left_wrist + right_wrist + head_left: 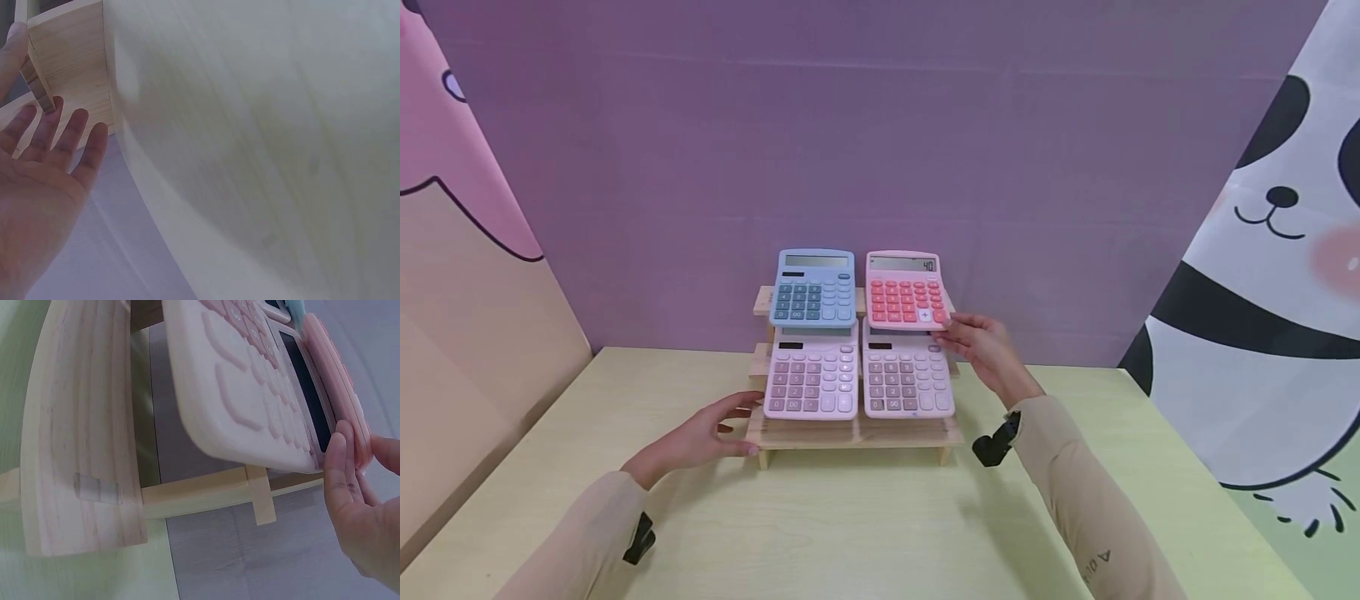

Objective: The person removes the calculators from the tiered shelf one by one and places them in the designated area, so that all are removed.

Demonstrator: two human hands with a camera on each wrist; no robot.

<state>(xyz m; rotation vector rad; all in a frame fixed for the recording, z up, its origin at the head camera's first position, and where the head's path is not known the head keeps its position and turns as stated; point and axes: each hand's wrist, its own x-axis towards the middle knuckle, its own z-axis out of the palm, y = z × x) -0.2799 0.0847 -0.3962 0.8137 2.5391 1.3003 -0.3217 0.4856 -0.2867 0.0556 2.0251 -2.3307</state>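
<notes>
The pink calculator (906,302) leans at the upper right of the stepped wooden rack (853,432), its lower edge close over the display of the right pale-pink calculator (910,382). The right hand (992,350) pinches its lower right corner, thumb towards the face, fingers beneath, parted only by its thickness. For a tidy seating, I judge, that edge wants to sit level and square with the blue calculator (815,287) alongside, the fingers slipping out gently so as not to nudge the one below. The left pale-pink calculator (811,375) stands under the blue one. Beside it, the left hand (692,435) spreads about the rack's left end, fingers loosely parted, gripping nothing; firm contact I cannot confirm. Beneath lies the tabletop (857,525).
</notes>
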